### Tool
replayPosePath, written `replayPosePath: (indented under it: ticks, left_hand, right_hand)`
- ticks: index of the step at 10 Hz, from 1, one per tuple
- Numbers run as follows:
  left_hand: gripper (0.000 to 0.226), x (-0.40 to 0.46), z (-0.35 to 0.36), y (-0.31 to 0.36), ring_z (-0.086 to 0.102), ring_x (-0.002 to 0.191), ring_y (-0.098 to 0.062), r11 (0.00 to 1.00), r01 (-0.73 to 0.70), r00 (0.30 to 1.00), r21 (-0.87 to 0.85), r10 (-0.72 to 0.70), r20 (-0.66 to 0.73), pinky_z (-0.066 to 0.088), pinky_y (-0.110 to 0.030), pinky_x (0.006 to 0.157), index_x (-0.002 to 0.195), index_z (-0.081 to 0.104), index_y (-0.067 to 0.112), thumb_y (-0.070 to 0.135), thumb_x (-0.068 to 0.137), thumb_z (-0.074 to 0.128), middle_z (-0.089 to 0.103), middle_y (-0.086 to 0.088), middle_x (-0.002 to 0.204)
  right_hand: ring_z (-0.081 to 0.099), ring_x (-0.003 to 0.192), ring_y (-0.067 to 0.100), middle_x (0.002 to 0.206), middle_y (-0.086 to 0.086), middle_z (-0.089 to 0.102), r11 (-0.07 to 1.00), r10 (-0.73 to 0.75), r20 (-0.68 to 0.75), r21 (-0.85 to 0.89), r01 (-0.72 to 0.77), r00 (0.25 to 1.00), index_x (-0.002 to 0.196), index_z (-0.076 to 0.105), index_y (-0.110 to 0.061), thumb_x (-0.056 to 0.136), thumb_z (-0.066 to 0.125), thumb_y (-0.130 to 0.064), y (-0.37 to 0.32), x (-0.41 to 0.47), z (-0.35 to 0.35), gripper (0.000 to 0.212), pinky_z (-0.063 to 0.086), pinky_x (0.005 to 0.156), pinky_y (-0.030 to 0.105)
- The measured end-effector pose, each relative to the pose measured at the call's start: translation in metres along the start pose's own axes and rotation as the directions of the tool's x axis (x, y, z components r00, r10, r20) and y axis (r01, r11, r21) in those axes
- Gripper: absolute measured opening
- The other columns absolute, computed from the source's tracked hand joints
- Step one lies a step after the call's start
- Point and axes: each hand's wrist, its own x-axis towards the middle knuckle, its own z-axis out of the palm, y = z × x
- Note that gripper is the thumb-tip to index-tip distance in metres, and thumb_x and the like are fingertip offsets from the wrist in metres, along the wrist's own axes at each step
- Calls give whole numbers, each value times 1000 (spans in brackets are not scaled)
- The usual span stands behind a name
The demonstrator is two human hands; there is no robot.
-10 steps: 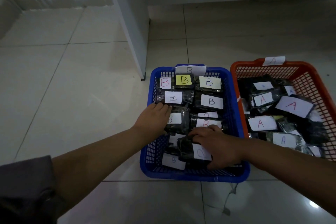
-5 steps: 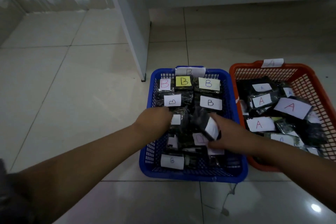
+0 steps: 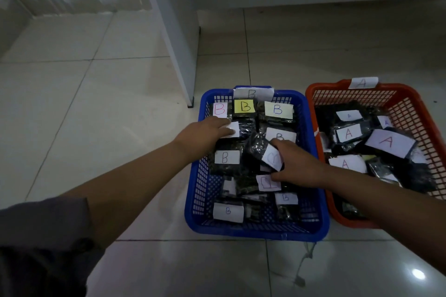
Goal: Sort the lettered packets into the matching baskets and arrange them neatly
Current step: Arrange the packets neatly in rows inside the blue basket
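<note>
A blue basket (image 3: pixel 193 200) tagged B holds several dark packets with B labels. Beside it on the right stands an orange basket (image 3: pixel 410 108) tagged A, filled with dark A-labelled packets (image 3: pixel 388 142). My left hand (image 3: pixel 205 135) lies flat on a white-labelled packet (image 3: pixel 234 129) near the blue basket's left wall. My right hand (image 3: pixel 296 164) grips a dark packet with a white label (image 3: pixel 263 150), tilted up above the middle of the blue basket. The rows at the back of the blue basket lie flat with labels up.
Both baskets sit on a glossy tiled floor (image 3: pixel 96 103). A white post (image 3: pixel 173 31) stands just behind the blue basket's left corner. A low ledge and wall run along the back. Open floor lies to the left and in front.
My left hand has moved farther back, uncovering a B-labelled packet it was on. My right hand has lifted a packet and carried it toward the middle of the blue basket.
</note>
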Motion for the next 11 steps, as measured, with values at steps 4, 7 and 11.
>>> replayPosePath:
  ticks: [4, 7, 11]
  left_hand:
    - [67, -1, 12, 3, 30, 138, -24, 1000, 14, 998, 7, -14, -62, 28, -35, 111, 144, 30, 18, 21, 86, 63, 30, -6, 152]
    - [19, -43, 20, 38, 51, 95, -18, 961, -30, 960, -274, -49, -276, 44, -25, 83, 107, 56, 9, 9, 89, 52, 56, -8, 105]
    - [27, -31, 26, 78, 43, 58, -10, 40, 773, 595, -633, -393, 701, 44, -17, 46, 117, 54, -2, 12, 94, 49, 55, -5, 80]
  right_hand:
    - [49, 110, 16, 119, 0, 53, 969, -118, 34, -215, 122, 992, 128, 43, -20, 68, 77, -27, 0, 28, -21, 71, 44, 92, 34]
    - [55, 88, 6, 101, -13, 55, 950, 135, -155, 301, -83, 979, 121, 38, -23, 72, 79, -19, -2, -3, -10, 64, 40, 64, 9]
    - [56, 104, 14, 117, -1, 56, 913, 58, 169, 391, -121, 984, 134, 31, -31, 83, 63, -8, -13, -12, 13, 65, 49, 86, 26]
